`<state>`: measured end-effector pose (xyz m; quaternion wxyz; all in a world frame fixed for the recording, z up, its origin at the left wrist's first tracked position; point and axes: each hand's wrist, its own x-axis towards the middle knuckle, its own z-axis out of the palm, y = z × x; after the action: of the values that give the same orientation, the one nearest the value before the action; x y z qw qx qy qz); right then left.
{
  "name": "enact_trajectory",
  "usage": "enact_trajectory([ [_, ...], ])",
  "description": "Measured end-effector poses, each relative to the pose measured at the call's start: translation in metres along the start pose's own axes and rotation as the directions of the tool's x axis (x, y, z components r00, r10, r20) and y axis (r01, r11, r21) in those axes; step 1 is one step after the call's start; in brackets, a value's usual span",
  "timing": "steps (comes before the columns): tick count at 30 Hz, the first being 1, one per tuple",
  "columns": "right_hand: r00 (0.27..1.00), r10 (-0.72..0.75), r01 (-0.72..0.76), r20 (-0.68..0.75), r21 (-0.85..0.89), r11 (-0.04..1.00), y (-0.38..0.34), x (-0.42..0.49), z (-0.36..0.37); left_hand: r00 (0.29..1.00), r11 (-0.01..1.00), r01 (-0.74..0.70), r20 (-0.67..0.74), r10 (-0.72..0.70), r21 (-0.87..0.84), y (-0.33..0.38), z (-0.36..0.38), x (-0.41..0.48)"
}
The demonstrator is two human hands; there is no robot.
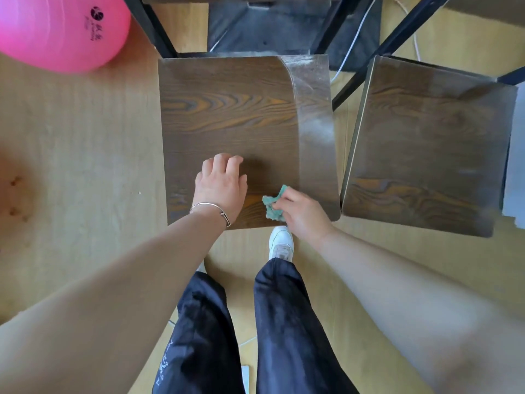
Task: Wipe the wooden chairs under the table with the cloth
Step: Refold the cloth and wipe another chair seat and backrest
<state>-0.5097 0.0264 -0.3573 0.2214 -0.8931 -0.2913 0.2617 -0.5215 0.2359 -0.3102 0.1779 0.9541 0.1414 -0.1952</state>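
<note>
A dark wooden chair (227, 109) stood on pale floor (85, 137) beside a second chair (426, 143) and pink ball (62, 29). Fingers of the right hand (304, 214) grasped the cloth (272, 207) at the seat's near edge; the left hand (221, 186) rested there, released.

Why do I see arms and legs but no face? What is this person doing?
The camera sits on the person's head and looks down, so you see what they see: their own arms, legs and a white shoe. There is no robot, just two hands. The left hand rests on a brown wooden chair seat. The right hand pinches a green cloth at that seat's front edge. A second chair stands to the right, and a pink ball lies on the floor.
</note>
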Motion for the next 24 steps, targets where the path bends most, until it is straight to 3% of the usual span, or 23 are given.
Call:
enact_trajectory([
  [2,1.0,-0.003,0.003,0.017,0.008,1.0,0.0,-0.016,0.011,1.0,1.0,-0.004,0.01,0.003,0.008,0.001,0.004,-0.008],
  [5,0.99,0.112,-0.117,0.086,0.067,0.991,-0.002,-0.019,0.016,1.0,1.0,-0.01,0.018,0.01,0.016,0.004,0.011,-0.015],
  [8,0.987,0.066,-0.083,0.144,0.117,0.99,0.001,-0.006,0.001,1.0,1.0,-0.007,0.024,0.006,0.02,0.007,0.017,-0.017],
  [14,0.976,0.073,-0.052,-0.206,0.103,0.993,0.026,0.117,-0.092,1.0,1.0,0.013,-0.012,-0.013,0.023,0.019,0.015,0.013],
  [20,0.981,0.019,-0.027,-0.193,-0.037,0.999,0.036,0.266,-0.142,0.993,1.0,0.002,-0.117,-0.004,-0.018,0.032,0.0,0.062],
  [24,0.992,0.041,-0.05,-0.12,-0.07,0.996,0.045,0.294,-0.14,0.987,0.999,-0.01,-0.159,0.004,-0.035,0.032,-0.004,0.079],
])
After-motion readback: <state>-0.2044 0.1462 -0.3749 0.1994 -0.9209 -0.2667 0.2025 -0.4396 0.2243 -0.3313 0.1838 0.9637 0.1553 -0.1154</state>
